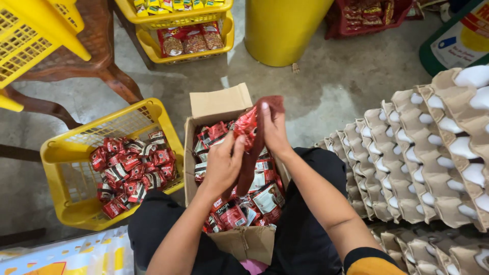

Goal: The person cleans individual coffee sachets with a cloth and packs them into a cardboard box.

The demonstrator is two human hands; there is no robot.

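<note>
- Right hand (275,133) pinched shut on the upper end of a long strip of joined red foil sachets (249,153), fingers up near its top fold.
- Left hand (222,165) closed round the same strip lower down, thumb across the front.
- Held above the open brown cardboard box (219,104), itself packed with loose red sachets and set between the knees.
- Ran with its long axis steeply upright, tilted a little: top end toward the upper right, by the right fingertips; lower end down and left into the box.
- Could tear at a seam if pulled apart too hard, dropping sachets on the bare concrete floor (326,91).
- Could snag its hanging tail on the packets beneath, since that end lay hidden among them.
- Stood just left of the box: a yellow plastic mesh basket (69,153), part filled with similar red sachets.
- Leaned close at the right: stacked grey pulp egg trays with white eggs (433,153), liable to be knocked by a swung right elbow.
</note>
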